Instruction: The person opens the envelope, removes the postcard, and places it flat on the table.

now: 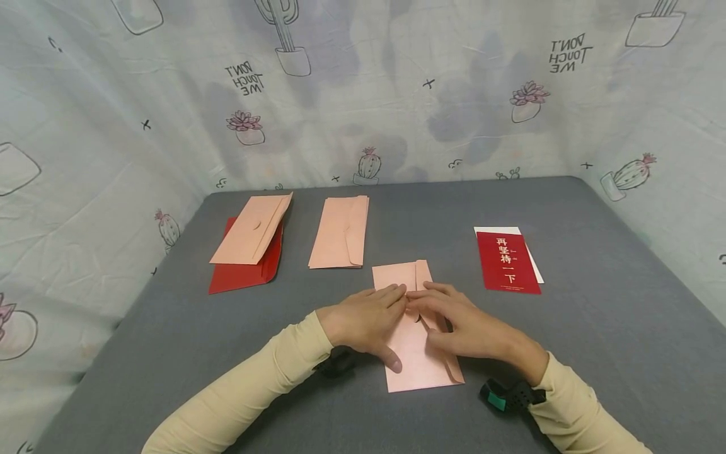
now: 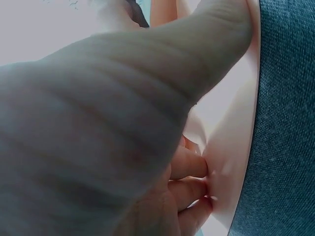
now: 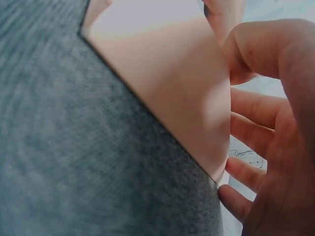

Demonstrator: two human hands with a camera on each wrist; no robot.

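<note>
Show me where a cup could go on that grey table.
Grey table lies bare between the middle pink envelopes and the red card, and right of that card. Crowded: centre, where left hand and right hand partly cover an envelope; back left, overlapping envelopes.

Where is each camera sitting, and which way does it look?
Head: on the person's head, looking forward and down at the pink envelope on the gray table; left hand, right hand and both sleeves show.
Left wrist: on that wrist, looking along the hand at the envelope; left thumb and left fingers show.
Right wrist: on that wrist, looking at the envelope's edge; right thumb and right fingers show.
Shared: both wrist views show the envelope and table.
</note>
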